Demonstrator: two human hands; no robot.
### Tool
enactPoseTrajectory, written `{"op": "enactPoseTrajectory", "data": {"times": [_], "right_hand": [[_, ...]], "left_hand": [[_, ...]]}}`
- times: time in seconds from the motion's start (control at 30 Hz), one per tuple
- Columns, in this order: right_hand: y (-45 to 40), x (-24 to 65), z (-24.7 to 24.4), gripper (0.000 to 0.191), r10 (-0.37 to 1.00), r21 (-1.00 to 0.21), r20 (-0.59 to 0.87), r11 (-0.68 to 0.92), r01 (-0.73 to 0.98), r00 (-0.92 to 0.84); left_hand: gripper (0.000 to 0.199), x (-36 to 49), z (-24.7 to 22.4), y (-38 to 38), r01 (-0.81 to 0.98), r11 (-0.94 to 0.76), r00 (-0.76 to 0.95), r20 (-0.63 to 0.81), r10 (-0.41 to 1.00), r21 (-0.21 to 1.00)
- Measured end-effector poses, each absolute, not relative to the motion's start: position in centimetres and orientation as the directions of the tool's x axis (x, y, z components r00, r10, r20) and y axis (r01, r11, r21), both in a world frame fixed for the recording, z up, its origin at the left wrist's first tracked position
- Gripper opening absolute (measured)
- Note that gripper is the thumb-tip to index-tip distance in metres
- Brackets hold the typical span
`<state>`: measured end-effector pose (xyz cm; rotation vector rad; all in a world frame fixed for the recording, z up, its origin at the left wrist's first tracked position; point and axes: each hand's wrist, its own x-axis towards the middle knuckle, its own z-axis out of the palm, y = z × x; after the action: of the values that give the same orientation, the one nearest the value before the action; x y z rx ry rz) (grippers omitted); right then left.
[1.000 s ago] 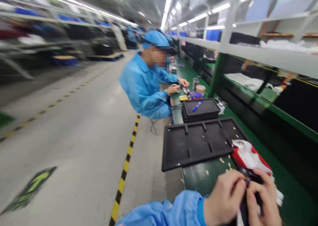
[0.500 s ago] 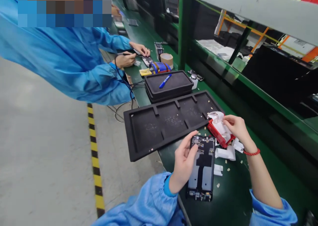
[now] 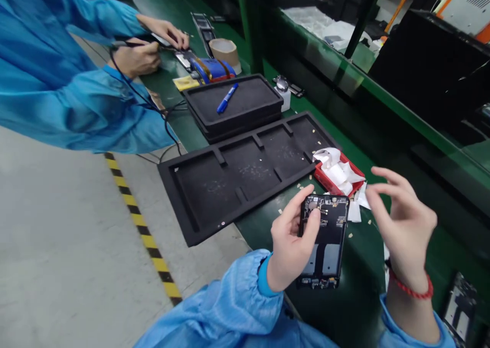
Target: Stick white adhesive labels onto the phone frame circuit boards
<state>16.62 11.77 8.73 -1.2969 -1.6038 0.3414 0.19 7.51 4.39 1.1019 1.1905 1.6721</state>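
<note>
- Over the near part of the table (image 3: 356,287), the left hand (image 3: 293,241) grips the open phone body (image 3: 325,235) by its upper left side, thumb across the front, fingers behind.
- On the phone body, small parts line the upper and lower ends; a black band runs between two grey panels.
- To its right, the right hand (image 3: 406,223) is raised, thumb and forefinger curved toward each other near the red box (image 3: 332,185); whether they pinch something small, I cannot tell. A red bracelet (image 3: 412,288) circles that wrist.
- Just beyond the phone body, the red box holds crumpled white paper (image 3: 337,173), with more paper beside it and pale bits scattered about.
- Left of the box, a long black tray (image 3: 252,172) juts past the table edge above the floor (image 3: 95,251).
- Behind that, stacked black trays (image 3: 250,100) carry a blue marker (image 3: 227,98); a small white bottle (image 3: 284,98) stands at their right.
- Farther back lie a blue bundle (image 3: 214,70), a yellow pad (image 3: 186,83) and a tape roll (image 3: 224,51).
- At upper left, a co-worker (image 3: 76,103) in blue works with both hands, one holding a dark tool.
- At lower right lies another phone body (image 3: 460,304).
</note>
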Motion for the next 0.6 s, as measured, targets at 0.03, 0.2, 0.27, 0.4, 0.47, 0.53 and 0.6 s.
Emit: {"op": "enactPoseTrajectory", "data": {"times": [0.03,0.2,0.27,0.4,0.47,0.53,0.6], "right_hand": [[10.3,15.8,9.0,0.005,0.852,-0.740,0.518,0.400,0.540,0.079],[6.9,13.3,8.6,0.017,0.881,-0.799,0.470,0.398,0.450,0.054],[6.9,13.1,8.4,0.016,0.885,-0.817,0.460,0.392,0.422,0.069],[6.9,12.8,8.5,0.017,0.880,-0.829,0.464,0.390,0.401,0.104],[6.8,12.6,8.7,0.017,0.868,-0.816,0.484,0.401,0.415,0.114],[6.7,12.4,8.7,0.018,0.848,-0.801,0.515,0.425,0.422,0.123],[6.6,12.3,8.7,0.018,0.834,-0.794,0.536,0.444,0.414,0.132]], "left_hand": [[0.037,0.3,4.5,7.3,-0.102,-0.262,-0.301,0.221,0.927,0.960],[0.051,0.9,5.0,6.8,-0.024,-0.356,-0.285,0.335,0.898,0.934],[0.055,1.1,5.2,6.7,0.003,-0.398,-0.279,0.383,0.881,0.917],[0.056,1.3,5.3,6.6,0.043,-0.434,-0.290,0.427,0.856,0.900],[0.056,1.3,5.4,6.5,0.058,-0.446,-0.297,0.442,0.846,0.893],[0.059,1.3,5.4,6.4,0.067,-0.456,-0.296,0.454,0.840,0.888],[0.061,1.4,5.5,6.3,0.065,-0.460,-0.296,0.457,0.839,0.886]]}}
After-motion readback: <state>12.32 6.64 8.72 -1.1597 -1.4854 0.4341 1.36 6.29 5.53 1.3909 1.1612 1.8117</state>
